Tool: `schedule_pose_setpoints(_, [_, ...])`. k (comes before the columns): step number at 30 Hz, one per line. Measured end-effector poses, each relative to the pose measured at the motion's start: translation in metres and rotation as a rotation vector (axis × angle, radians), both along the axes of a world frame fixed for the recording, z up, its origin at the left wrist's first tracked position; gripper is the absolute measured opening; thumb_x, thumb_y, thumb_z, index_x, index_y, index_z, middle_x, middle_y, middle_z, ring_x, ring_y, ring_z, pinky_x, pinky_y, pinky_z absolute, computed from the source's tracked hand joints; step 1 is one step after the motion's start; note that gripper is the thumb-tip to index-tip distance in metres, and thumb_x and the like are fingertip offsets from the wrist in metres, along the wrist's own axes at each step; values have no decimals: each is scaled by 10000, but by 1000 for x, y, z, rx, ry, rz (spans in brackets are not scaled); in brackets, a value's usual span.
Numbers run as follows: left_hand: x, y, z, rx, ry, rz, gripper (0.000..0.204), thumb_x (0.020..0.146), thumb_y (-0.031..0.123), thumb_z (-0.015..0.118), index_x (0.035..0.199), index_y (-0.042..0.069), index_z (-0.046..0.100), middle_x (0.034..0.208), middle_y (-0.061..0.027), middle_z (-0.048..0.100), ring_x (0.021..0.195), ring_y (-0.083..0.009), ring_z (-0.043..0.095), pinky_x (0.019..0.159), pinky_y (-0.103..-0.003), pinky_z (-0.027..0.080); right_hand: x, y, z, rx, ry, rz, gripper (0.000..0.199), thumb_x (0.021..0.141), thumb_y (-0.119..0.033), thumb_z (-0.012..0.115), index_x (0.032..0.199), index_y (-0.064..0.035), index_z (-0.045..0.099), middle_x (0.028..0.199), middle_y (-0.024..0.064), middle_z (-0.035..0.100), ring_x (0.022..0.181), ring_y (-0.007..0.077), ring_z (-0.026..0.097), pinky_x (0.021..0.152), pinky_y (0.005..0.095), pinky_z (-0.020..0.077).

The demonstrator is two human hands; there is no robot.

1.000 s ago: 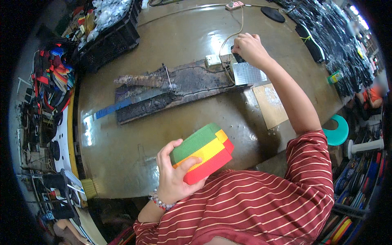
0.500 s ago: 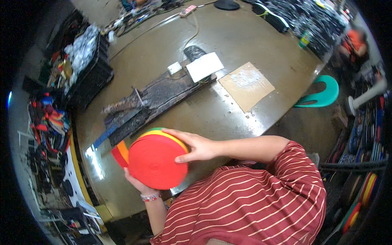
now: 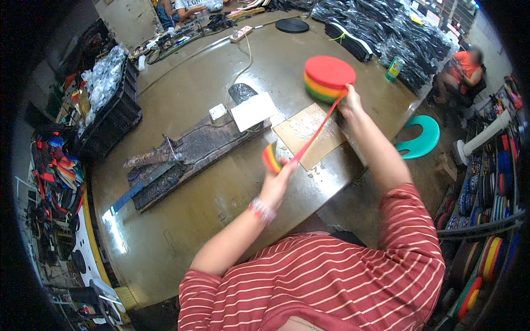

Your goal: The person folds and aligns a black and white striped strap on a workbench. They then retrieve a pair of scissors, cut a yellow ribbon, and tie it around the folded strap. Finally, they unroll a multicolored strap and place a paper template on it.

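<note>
A roll of webbing point(image 3: 329, 73) with a red top and red, yellow and green striped sides is at the right of the table, by the cardboard sheet. My right hand point(image 3: 349, 103) is closed on its near side. From the roll a red-edged strip point(image 3: 314, 139) runs taut down to my left hand point(image 3: 277, 177), which grips it. The strip's striped free end point(image 3: 271, 158) sticks up past my left fingers. Beneath the strip lies the cardboard sheet point(image 3: 288, 134), with pale residue on it.
A dark, worn board point(image 3: 201, 144) with a blue strip point(image 3: 128, 197) lies to the left, under a white card point(image 3: 254, 112). Far off are a black coil point(image 3: 292, 25), a power strip point(image 3: 240, 34) and plastic-wrapped bundles point(image 3: 381, 33). A green stool point(image 3: 422, 138) stands right; a seated person point(image 3: 466, 74) is beyond.
The roll has gone from in front of my body to the far right, in my right hand. My left hand has moved right, and a strip is now stretched between both hands.
</note>
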State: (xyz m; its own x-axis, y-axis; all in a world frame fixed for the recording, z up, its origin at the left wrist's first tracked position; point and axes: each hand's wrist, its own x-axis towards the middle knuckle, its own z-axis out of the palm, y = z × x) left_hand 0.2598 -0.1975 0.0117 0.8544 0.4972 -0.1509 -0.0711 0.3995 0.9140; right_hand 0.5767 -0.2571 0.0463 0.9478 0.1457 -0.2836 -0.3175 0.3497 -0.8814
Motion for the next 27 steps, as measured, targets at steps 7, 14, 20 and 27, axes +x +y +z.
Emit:
schedule_pose_setpoints(7, [-136,42,38,316,126,167,714,741,45,699,1356,118,345,1040,-9,494,949,-124,506,871,-289,441,-64,3,-32,-735,-1117,236,564,854,-214,558,1382,-188,360,1386,219,308,1309,381,276,1066,481,242])
schedule_pose_setpoints(14, [-289,73,43,167,-193,669,780,730,128,561,1425,102,208,1377,-146,373,1275,-304,374,1037,-481,340,-107,9,-14,-1226,-1544,593,676,750,-3,556,1356,-248,383,1402,116,332,1332,347,260,1040,598,235])
schedule_pose_setpoints(20, [-325,88,59,222,-561,859,725,770,160,530,1421,90,217,1427,-157,306,1339,-308,273,1076,-489,278,-92,38,-4,-1658,-1551,985,599,753,-47,576,1311,-222,443,1314,98,451,1217,306,437,1037,565,273])
schedule_pose_setpoints(27, [-388,87,-5,68,-132,1401,388,901,126,488,1271,20,436,1249,-117,510,1122,-240,508,952,-391,423,-79,-15,33,-1616,-1278,1231,631,702,-215,691,1284,-107,472,1193,168,544,1109,325,530,971,420,405])
